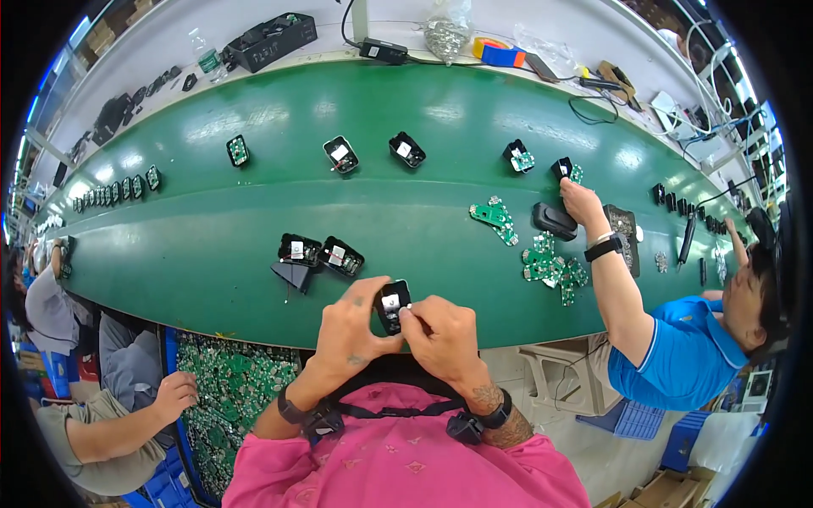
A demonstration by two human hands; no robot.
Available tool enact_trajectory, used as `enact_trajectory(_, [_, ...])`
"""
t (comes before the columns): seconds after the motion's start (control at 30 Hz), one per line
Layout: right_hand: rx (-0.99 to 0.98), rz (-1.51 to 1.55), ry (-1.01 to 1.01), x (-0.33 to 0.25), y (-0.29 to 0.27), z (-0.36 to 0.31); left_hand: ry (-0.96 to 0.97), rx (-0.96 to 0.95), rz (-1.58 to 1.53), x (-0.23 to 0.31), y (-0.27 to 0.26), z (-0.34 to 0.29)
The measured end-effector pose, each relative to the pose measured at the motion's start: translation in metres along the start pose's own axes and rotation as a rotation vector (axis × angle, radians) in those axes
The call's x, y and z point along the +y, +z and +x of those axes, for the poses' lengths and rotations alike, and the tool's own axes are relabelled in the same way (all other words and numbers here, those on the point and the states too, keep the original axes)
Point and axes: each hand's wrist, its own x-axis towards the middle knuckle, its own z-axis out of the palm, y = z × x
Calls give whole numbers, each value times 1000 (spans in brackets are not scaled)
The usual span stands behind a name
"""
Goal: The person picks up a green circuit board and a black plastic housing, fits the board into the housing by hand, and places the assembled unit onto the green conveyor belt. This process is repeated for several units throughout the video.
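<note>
At the table's near edge my left hand (356, 323) is closed around a small black plastic housing (392, 315), thumb below and fingers above. A white square part and dark components show inside the housing. My right hand (442, 333) is pinched at the housing's right side, its fingertips over the inside; whatever lies between them is too small to make out. Just beyond my left hand are two open black housings, one (298, 251) beside the other (343, 256), each with a white square inside. A dark wedge-shaped piece (291, 274) lies against them.
Farther off on the green table (406, 203) stand several housings, one (342, 156) straight ahead. Green circuit boards (555, 267) lie in a pile at right, near a co-worker's arm (616, 262). At lower left, a co-worker's hand (176, 396) is beside a bin of boards (233, 381).
</note>
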Motion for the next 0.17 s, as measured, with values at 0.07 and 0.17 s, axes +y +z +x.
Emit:
enact_trajectory(0.07, [24,34,60,2,-4,-3,-219,-8,-280,7,-6,-5])
enact_trajectory(0.17, [2,247,175,9,-14,0,-458,46,-696,12,-9,-8])
